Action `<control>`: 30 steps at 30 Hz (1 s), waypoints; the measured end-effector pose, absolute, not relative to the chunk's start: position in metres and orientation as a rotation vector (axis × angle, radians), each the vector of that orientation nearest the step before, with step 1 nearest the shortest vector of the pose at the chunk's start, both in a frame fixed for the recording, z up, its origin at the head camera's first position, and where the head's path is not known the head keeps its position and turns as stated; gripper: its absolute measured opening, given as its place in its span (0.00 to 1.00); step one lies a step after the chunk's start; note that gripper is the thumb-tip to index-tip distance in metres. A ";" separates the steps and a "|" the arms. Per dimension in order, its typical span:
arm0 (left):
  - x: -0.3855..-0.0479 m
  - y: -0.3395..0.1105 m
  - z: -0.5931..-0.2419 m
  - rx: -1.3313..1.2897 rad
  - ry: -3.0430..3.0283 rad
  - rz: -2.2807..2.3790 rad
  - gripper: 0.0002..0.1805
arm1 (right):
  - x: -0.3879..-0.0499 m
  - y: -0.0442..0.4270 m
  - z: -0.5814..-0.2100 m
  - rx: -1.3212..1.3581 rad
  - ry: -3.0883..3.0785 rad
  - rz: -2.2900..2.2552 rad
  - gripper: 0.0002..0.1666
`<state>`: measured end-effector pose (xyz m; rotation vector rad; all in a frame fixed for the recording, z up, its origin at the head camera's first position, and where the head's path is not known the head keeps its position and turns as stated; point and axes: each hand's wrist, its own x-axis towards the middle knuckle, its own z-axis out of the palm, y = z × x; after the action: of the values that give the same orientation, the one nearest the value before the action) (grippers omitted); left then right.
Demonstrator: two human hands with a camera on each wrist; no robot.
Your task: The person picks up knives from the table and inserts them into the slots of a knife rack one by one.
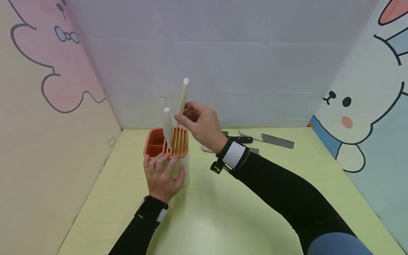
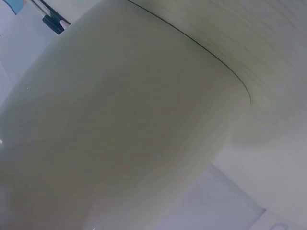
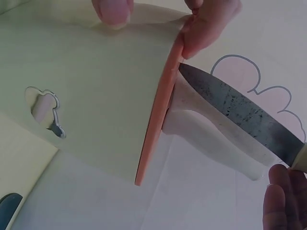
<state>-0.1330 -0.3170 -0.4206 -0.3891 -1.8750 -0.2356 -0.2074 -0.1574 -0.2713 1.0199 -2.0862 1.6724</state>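
Observation:
A cream-handled knife (image 1: 183, 95) is held by my right hand (image 1: 204, 124), its handle pointing up. In the right wrist view its dark, spotted blade (image 3: 240, 112) has its tip at the orange top of the knife holder (image 1: 186, 173). My left hand (image 1: 163, 177) grips the holder's near side, fingers bent over the rim and thumb against the wall. Two white handles (image 1: 167, 124) stick up from the holder, left of the held knife. The left wrist view is filled mostly by the holder's pale wall (image 2: 129, 110).
Right of the holder, several knives lie on the table, among them a white-handled cleaver (image 1: 277, 141) and a black-handled knife (image 1: 242, 139). My right forearm partly hides them. The holder's left side has open orange compartments (image 1: 156, 136). A pale wall stands behind.

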 end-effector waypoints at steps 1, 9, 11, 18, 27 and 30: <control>-0.133 -0.317 -0.421 -0.386 -1.877 -0.234 0.20 | -0.207 -0.158 -0.272 1.023 -2.096 1.665 0.17; -0.133 -0.316 -0.421 -0.370 -1.884 -0.230 0.21 | -0.204 -0.164 -0.280 1.022 -2.181 1.618 0.17; -0.133 -0.316 -0.421 -0.367 -1.884 -0.227 0.21 | -0.202 -0.165 -0.282 1.024 -2.208 1.592 0.18; -0.133 -0.315 -0.421 -0.365 -1.887 -0.212 0.21 | -0.200 -0.169 -0.293 1.048 -2.265 1.513 0.19; -0.134 -0.315 -0.422 -0.358 -1.892 -0.209 0.19 | -0.199 -0.175 -0.307 1.093 -2.310 1.476 0.17; -0.134 -0.315 -0.422 -0.359 -1.894 -0.211 0.20 | -0.199 -0.176 -0.312 1.086 -2.339 1.474 0.17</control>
<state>-0.1337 -0.3150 -0.4220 -0.3589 -1.8945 -0.2112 -0.1989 -0.1760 -0.3117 1.0860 -2.3390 1.4736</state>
